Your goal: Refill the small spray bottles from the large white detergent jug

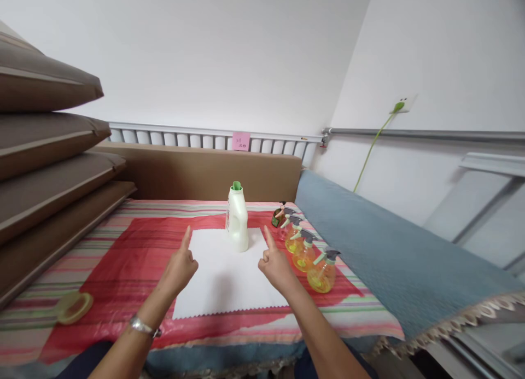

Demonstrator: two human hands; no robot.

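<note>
My left hand (pixel 179 268) hovers over the left edge of a white cloth (pixel 229 283), index finger pointing forward, the other fingers curled with nothing in them. My right hand (pixel 275 264) mirrors it at the cloth's right edge, index finger raised and the rest folded. Between and beyond the fingertips a white plastic bottle with a green cap (pixel 237 219) stands upright on the cloth's far part. To the right of my right hand stand several yellow spray bottles (pixel 305 252) with grey triggers in a row. A silver bracelet (pixel 143 327) circles my left wrist.
The cloth lies on a red sheet (pixel 123 258) over a striped cover. A yellow-green lid (pixel 74 307) rests at the left. Brown cushions (pixel 45 165) are stacked at the left, a blue quilted cover (pixel 389 258) lies at the right, and a brown headboard (pixel 197 174) and radiator stand behind.
</note>
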